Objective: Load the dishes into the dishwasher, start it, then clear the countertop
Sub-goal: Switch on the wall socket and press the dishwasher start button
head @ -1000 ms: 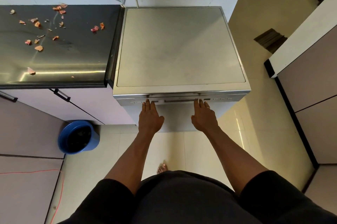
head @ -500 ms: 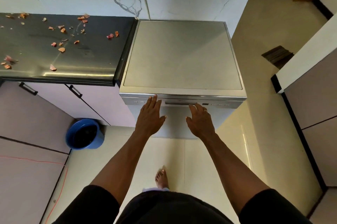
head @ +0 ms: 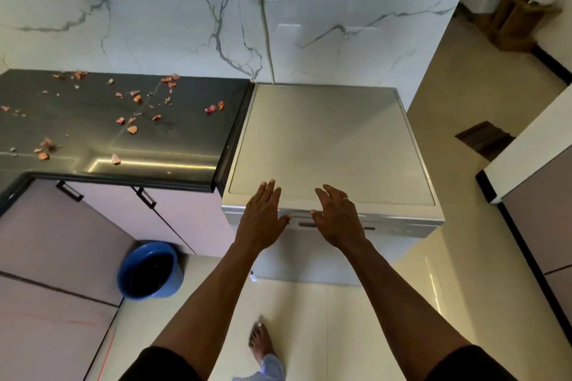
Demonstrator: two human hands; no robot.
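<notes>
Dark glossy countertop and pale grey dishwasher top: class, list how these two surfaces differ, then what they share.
The dark glossy countertop is near-black and reflective; the pale grey dishwasher top is light and matte. The countertop is strewn with orange-pink scraps; the dishwasher top shows none. Both are flat and sit side by side against the white marble wall.

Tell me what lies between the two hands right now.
In the head view, only the front edge of the dishwasher shows between the left hand and the right hand; both hands hold nothing.
</notes>
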